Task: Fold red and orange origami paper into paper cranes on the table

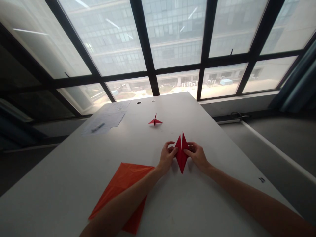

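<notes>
A wall of large, dark-framed windows (pixel 172 33) fills the far side of the room, with a multi-storey building (pixel 170 39) visible through the glass, and a dark blue curtain (pixel 298 79) hangs at the right. A long white table (pixel 61 200) runs toward the windows, with two small round holes (pixel 138 102) near its far end. On its far left lie loose printed sheets (pixel 106 118) with a marker (pixel 98 126) on top. Nearer the person, a large orange paper kite shape (pixel 125 179) lies flat at the left, partly under the left forearm (pixel 123 196). A small finished red origami crane (pixel 155 121) stands on the table, well apart from the hands. Near the middle of the table, a folded red paper piece (pixel 182 154), narrow and diamond-like, has two points rising side by side and one pointing toward the person. The left hand (pixel 168 156) and right hand (pixel 196 156) sit on either side of it, fingers curled and tips pinching its edges. The exact finger placement is too small to tell.
</notes>
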`<state>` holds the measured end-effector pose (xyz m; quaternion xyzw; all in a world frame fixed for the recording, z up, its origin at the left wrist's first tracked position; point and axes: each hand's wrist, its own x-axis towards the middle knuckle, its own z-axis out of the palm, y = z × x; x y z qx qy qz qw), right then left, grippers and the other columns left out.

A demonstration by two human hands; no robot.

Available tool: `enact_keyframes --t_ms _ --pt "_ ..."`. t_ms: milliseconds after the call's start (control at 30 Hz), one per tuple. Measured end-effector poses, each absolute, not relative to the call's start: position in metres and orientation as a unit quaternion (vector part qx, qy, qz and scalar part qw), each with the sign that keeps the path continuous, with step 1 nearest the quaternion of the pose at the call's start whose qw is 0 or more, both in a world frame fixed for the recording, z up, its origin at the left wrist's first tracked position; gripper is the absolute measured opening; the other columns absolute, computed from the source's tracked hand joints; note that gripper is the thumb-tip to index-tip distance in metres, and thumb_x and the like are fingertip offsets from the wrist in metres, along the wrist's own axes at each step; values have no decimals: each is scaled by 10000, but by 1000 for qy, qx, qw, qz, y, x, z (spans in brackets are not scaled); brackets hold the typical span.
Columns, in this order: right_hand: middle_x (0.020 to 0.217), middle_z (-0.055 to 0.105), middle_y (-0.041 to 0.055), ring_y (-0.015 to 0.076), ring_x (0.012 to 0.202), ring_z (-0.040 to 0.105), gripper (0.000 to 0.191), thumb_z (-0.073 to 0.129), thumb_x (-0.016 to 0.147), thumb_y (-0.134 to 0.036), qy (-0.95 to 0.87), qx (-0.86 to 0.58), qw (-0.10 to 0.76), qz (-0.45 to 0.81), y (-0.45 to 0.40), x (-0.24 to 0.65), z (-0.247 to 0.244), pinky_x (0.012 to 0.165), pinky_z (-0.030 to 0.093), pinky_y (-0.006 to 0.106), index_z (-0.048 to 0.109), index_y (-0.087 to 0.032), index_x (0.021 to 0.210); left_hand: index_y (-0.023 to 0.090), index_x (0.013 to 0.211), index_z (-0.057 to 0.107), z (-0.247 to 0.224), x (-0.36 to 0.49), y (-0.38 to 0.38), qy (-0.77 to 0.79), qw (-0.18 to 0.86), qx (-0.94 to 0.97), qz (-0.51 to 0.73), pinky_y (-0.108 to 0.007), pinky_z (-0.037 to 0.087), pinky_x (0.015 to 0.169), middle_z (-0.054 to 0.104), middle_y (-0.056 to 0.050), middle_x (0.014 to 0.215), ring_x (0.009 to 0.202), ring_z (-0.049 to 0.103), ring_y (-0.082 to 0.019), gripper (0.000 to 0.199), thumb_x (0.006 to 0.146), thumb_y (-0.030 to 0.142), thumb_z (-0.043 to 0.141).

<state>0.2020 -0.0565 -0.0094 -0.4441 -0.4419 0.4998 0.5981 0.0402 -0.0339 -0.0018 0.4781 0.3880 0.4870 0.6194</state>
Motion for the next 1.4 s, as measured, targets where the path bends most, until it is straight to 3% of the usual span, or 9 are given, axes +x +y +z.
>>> enact_keyframes --t_ms 300,567,667,767,833,933,1067,1267,1400 --pt "837 706 51 224 779 679 384 774 673 -348 -385 -481 633 468 -56 204 -5 673 584 351 585 -178 960 201 1316 429 3 41 -36 388 638 507 429 -281 530 660 657 -14 794 715 650 -166 776 666 351 826" --pt "715 634 -24 168 628 603 593 699 709 -294 -403 -531 622 411 -46 219 -8 543 485 266 460 -180 1240 187 1216 515 -1 33 -28 428 561 568 423 -187 369 514 665 2 728 577 556 -108 566 731 370 742" --pt "719 617 -15 186 657 598 641 658 748 -276 -470 -570 580 344 -45 226 -12 622 497 313 405 -160 1326 188 1155 543 -5 31 -24 439 518 604 418 -187 340 506 662 10 698 548 518 -101 423 780 327 678" --pt "963 639 92 252 879 604 673 640 766 -232 -560 -622 515 183 -50 229 -10 806 488 410 390 -159 1387 209 1085 601 -7 31 -24 432 464 664 398 -206 382 550 684 4 728 590 547 -122 278 811 258 620" --pt "1218 567 156 307 1125 517 592 626 795 -206 -626 -627 460 58 -54 228 -6 955 408 465 463 -190 1364 232 1050 649 -7 31 -25 420 424 702 388 -242 443 647 711 -11 817 683 597 -150 234 823 220 594" --pt "1345 513 110 292 1249 426 339 566 881 -201 -742 -565 360 -2 -59 224 0 1029 329 445 619 -257 1211 251 1041 697 -6 31 -27 387 352 767 371 -317 468 837 711 -39 974 862 626 -191 243 873 197 530" --pt "1144 625 79 235 1075 524 207 533 932 -229 -812 -523 256 29 -60 218 -3 926 380 373 695 -261 1057 245 994 737 -3 27 -29 401 213 823 341 -393 422 963 629 -83 1156 1060 554 -238 243 927 264 504" --pt "994 645 73 220 963 548 202 525 941 -239 -786 -568 241 27 -56 218 -10 858 395 338 719 -235 886 260 865 752 -2 26 -34 410 132 866 254 -333 419 854 640 -47 898 866 548 -192 178 892 212 583" --pt "1019 647 87 214 984 570 223 589 881 -170 -767 -583 257 80 -42 221 -8 879 415 306 687 -188 1080 261 867 748 -3 26 -34 405 151 863 263 -321 425 845 646 -45 920 878 553 -191 182 882 176 588"
